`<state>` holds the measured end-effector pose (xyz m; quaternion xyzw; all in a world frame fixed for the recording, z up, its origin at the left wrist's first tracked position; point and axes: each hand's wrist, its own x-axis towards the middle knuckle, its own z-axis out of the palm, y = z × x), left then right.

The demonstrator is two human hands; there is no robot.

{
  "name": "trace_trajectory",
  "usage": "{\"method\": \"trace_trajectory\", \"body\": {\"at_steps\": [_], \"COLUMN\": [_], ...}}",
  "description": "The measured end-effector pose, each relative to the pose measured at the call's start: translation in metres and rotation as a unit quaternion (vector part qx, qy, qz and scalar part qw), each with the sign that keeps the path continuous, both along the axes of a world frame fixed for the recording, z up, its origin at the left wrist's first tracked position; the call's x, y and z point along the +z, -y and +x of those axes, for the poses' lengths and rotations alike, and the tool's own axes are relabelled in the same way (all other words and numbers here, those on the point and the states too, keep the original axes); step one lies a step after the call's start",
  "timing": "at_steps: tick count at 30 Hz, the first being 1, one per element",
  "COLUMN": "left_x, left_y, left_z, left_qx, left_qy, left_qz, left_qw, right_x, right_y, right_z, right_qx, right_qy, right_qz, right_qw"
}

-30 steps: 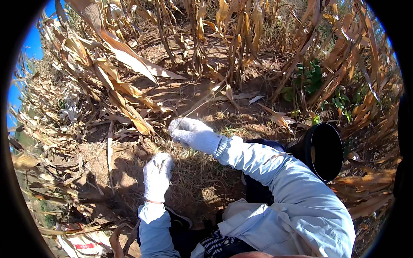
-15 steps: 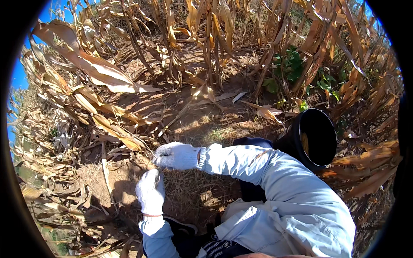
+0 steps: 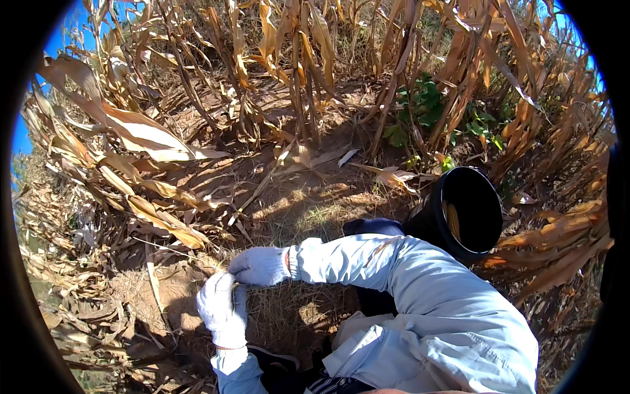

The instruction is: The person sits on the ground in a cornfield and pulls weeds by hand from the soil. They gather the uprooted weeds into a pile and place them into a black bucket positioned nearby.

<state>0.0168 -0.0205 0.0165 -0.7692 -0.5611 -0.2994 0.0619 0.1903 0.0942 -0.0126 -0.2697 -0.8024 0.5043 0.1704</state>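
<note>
My left hand (image 3: 220, 308), in a white knit glove, is closed low over the soil at the left of centre. My right hand (image 3: 260, 266), gloved the same way, reaches across from the right, and its closed fingers meet those of the left. Thin pale dry strands (image 3: 211, 264) stick out around the fingertips. Whatever lies between the fingers is hidden by the gloves. Just beyond the hands, the tip of a bent dry corn plant (image 3: 174, 226) hangs to the ground.
A black bucket (image 3: 441, 226) with yellow corn (image 3: 452, 220) inside leans on its side to my right, beside my knee (image 3: 374, 227). Dry corn stalks (image 3: 302, 72) stand across the far side, with a green leafy plant (image 3: 425, 105) among them. Dead leaves litter the left.
The view has shifted slightly. My hands have come closer together, the left fingers now touching the right glove. A thin strand now shows stretching left from the fingers.
</note>
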Motion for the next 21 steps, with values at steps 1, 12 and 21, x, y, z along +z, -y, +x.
{"method": "trace_trajectory", "body": {"at_steps": [1,12,21], "left_x": [-0.006,-0.012,-0.003], "left_y": [0.0,-0.008,-0.013], "left_z": [-0.009,-0.01,0.002], "left_qx": [0.0,0.002,-0.016], "left_qy": [-0.026,-0.043,-0.064], "left_qz": [-0.002,-0.038,-0.051], "left_qw": [1.0,0.998,0.997], "right_x": [-0.002,-0.003,0.009], "right_y": [0.003,0.002,0.007], "right_z": [-0.001,-0.002,0.002], "right_qx": [0.004,0.025,0.042], "right_qy": [-0.035,-0.007,-0.03], "right_qz": [0.0,-0.068,-0.193], "right_qw": [0.999,0.997,0.98]}}
